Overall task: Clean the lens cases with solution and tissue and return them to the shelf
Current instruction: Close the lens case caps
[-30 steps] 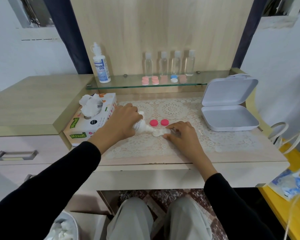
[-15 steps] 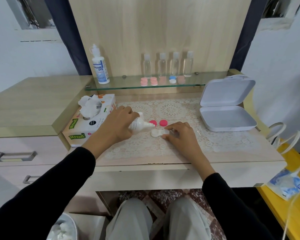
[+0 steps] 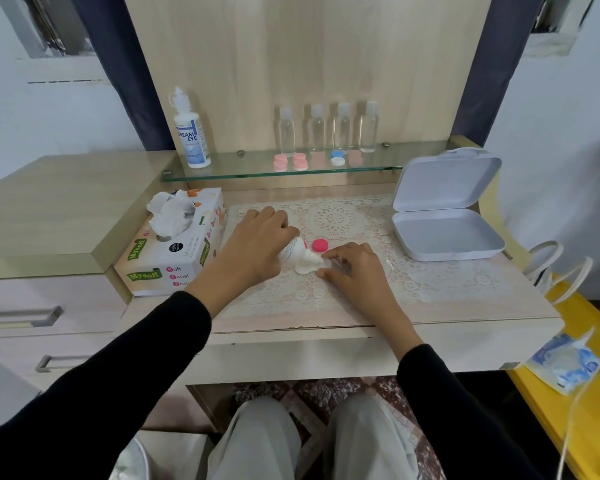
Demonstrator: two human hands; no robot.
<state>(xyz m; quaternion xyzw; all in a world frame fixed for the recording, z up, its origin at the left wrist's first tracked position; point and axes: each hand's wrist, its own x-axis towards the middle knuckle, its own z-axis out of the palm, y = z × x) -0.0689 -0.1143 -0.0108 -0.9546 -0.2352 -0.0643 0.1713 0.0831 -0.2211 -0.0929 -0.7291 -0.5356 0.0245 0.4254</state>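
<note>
Twelve o'clock: glass shelf (image 3: pixel 222 173); nine o'clock: tissue box (image 3: pixel 174 247). The left hand (image 3: pixel 253 244) grips the tilted solution bottle (image 3: pixel 291 252), nozzle over the white lens case (image 3: pixel 305 266) at the centre of the lace mat (image 3: pixel 413 285). The right hand (image 3: pixel 355 271) pinches the case's three o'clock end. Advise a light squeeze, with the case held flat. A pink cap (image 3: pixel 320 244) lies at its one o'clock.

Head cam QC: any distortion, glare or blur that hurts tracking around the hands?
Head view: wide-angle stretch, the back panel's edges splay upward; light soft and even, no hard shadows; glass shelf shows mild reflections, no blown glare; the white lens case merges with the tip of the bottle in the left hand, edges soft there; right hand pinches the case; pink cap reads crisp.
</note>
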